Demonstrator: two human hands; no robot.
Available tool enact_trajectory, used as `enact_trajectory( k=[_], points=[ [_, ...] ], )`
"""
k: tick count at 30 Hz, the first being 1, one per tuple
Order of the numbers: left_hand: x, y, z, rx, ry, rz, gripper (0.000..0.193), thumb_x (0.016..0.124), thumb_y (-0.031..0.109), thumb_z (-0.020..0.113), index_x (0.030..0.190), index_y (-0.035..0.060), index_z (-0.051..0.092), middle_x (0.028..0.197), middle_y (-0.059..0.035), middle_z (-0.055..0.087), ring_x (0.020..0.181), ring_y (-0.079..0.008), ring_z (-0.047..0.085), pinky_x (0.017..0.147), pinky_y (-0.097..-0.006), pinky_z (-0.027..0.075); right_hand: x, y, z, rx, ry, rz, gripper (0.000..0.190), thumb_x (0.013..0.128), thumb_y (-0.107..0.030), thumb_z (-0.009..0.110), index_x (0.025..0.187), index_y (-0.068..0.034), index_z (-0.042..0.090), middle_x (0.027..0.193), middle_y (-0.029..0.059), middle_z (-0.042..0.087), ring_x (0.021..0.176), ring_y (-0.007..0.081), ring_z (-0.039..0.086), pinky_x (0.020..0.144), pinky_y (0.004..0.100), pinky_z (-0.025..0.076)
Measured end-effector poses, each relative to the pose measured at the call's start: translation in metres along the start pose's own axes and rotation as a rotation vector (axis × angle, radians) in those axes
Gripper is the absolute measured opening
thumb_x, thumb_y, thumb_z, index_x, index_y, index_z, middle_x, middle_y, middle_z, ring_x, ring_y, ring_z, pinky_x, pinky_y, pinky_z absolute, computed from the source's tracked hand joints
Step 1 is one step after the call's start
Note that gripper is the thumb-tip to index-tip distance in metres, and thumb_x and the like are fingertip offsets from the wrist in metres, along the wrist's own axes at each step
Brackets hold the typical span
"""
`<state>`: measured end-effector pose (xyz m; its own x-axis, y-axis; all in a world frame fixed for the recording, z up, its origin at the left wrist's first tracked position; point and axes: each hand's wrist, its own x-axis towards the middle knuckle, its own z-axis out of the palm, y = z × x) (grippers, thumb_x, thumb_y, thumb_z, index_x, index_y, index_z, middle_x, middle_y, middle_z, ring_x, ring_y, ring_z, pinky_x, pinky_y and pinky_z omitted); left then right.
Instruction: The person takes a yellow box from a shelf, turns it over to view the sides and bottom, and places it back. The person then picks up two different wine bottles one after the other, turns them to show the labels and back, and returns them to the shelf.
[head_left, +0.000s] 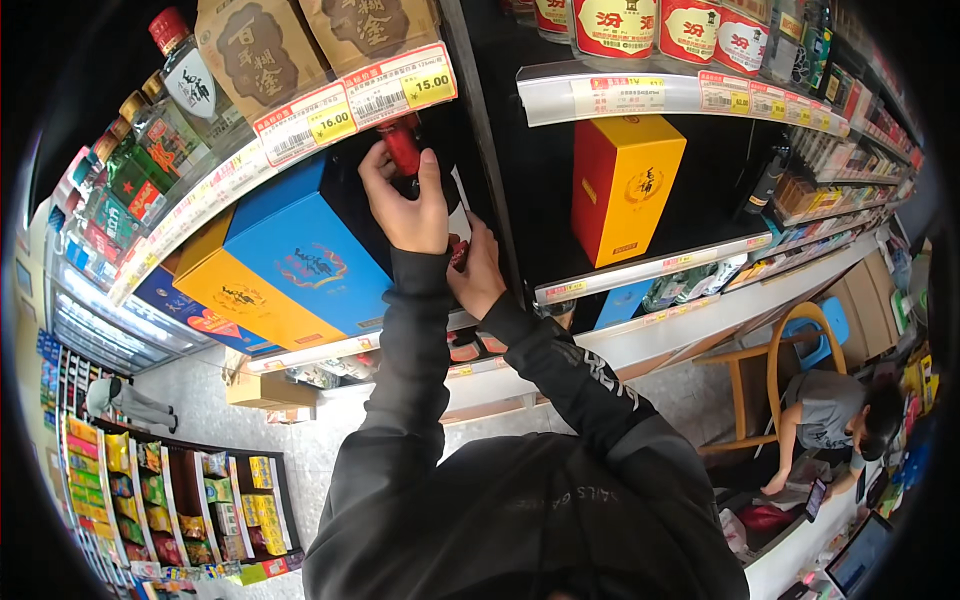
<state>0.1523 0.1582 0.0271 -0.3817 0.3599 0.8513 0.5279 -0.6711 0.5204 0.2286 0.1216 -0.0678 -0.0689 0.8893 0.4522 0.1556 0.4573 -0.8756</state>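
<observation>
A dark glass bottle with a red foil neck (402, 148) stands inside the shelf bay before me, under the price-tag rail. My left hand (411, 204) grips that neck between thumb and fingers. Lower down, my right hand (480, 271) is closed around a part with a white label (459, 219) and a red patch; it looks like the same bottle's body, though the shadow hides the join. To the left of my hands stand a blue gift box (304, 255) and a yellow gift box (244, 292).
Overhead, a shelf rail with price tags (356, 105) carries brown cartons (259, 56) and liquor bottles. A dark upright panel (487, 142) divides the bays. Right of it stands a yellow-and-red box (628, 191). A seated person (825, 412) holds a phone; another person (131, 401) bends near snack racks (161, 502).
</observation>
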Motion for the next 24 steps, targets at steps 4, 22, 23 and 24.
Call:
enact_trajectory(
  k=[4, 22, 23, 24],
  points=[
    [-0.002, 0.004, 0.0, 0.004, -0.006, -0.021, 0.043, 0.087, 0.017, 0.07, 0.119, -0.0027, 0.047, 0.102, -0.0093, 0.06, 0.09, -0.0132, 0.056, 0.085, -0.0278, 0.043, -0.018, 0.003, -0.002, 0.01, 0.036, -0.08, 0.078, 0.077, 0.002, 0.061, 0.144, 0.0, 0.02, 0.13, 0.0267, 0.038, 0.12, 0.0401, 0.04, 0.103, 0.0423, 0.033],
    [-0.19, 0.039, -0.048, -0.106, -0.124, 0.019, 0.026, 0.083, -0.009, 0.049, 0.107, 0.0, 0.048, 0.12, -0.0186, 0.048, 0.12, -0.0343, 0.045, 0.102, -0.0433, 0.035, -0.285, 0.072, -0.183, -0.382, -0.783, 0.508, 0.063, 0.09, -0.039, 0.057, 0.135, 0.002, 0.04, 0.13, 0.0246, 0.051, 0.12, 0.0386, 0.048, 0.102, 0.0424, 0.038],
    [-0.21, 0.059, -0.059, -0.196, -0.246, -0.119, 0.021, 0.08, -0.013, 0.05, 0.095, 0.0011, 0.051, 0.107, -0.0188, 0.056, 0.101, -0.0328, 0.055, 0.089, -0.0406, 0.042, -0.297, 0.075, -0.185, -0.382, -0.789, 0.511, 0.063, 0.09, -0.039, 0.057, 0.135, 0.002, 0.04, 0.13, 0.0246, 0.051, 0.12, 0.0386, 0.048, 0.102, 0.0424, 0.038],
    [-0.236, 0.069, -0.075, -0.268, -0.419, -0.259, 0.017, 0.081, -0.012, 0.049, 0.091, 0.0015, 0.053, 0.101, -0.0176, 0.059, 0.096, -0.0312, 0.058, 0.085, -0.0406, 0.044, -0.306, 0.077, -0.187, -0.384, -0.708, 0.53, 0.064, 0.09, -0.039, 0.057, 0.135, 0.002, 0.04, 0.131, 0.0241, 0.05, 0.121, 0.0382, 0.048, 0.102, 0.042, 0.038]
  ],
)
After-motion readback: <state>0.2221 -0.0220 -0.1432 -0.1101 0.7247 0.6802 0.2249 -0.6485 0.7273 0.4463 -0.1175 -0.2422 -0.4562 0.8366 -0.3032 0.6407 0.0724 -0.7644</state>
